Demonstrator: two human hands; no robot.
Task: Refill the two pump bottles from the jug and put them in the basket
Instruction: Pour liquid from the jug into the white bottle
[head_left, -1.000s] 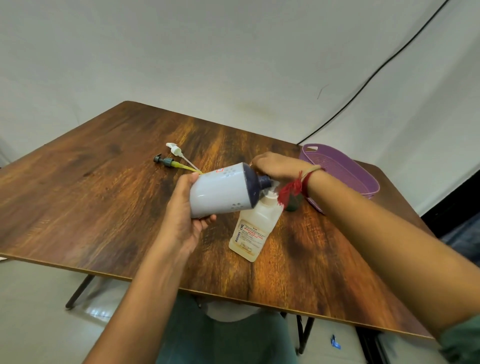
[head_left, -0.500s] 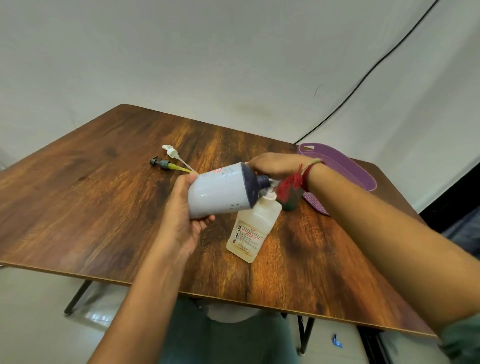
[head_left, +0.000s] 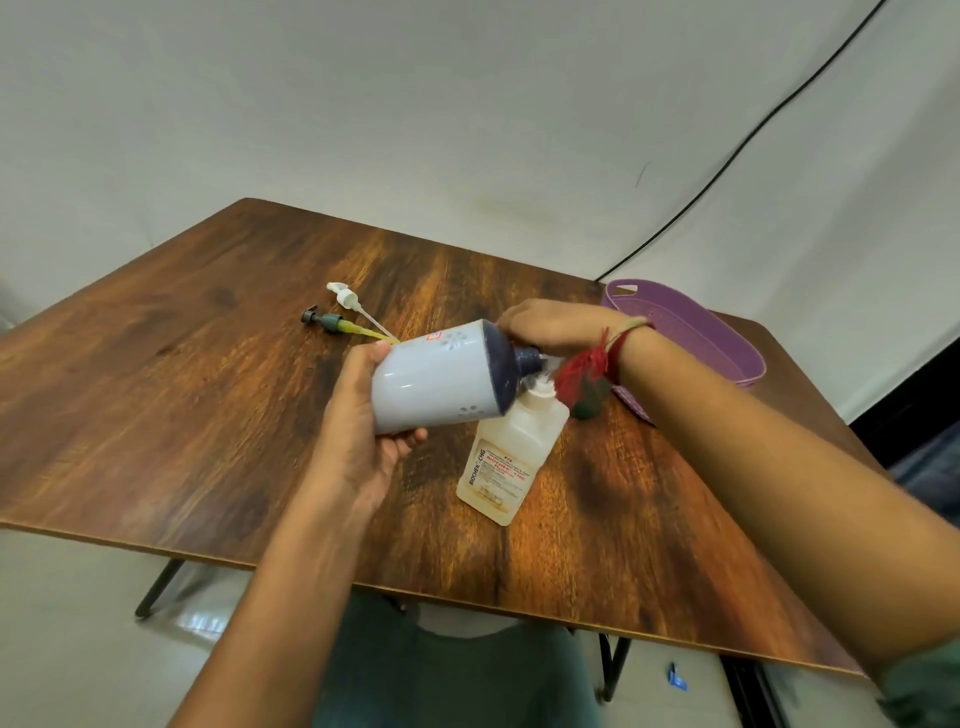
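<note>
My L grip wraps base of smooth white plastic jug w/ navy shoulder, tipped over clear square labelled pump bottle upright on table; R grip curled at necks, can't tell on which; bottle prob. light, tippy, so I'd hold its neck.

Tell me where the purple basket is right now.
In the head view, the purple basket sits at the far right corner of the table, just beyond the right hand and the clear bottle.
</note>
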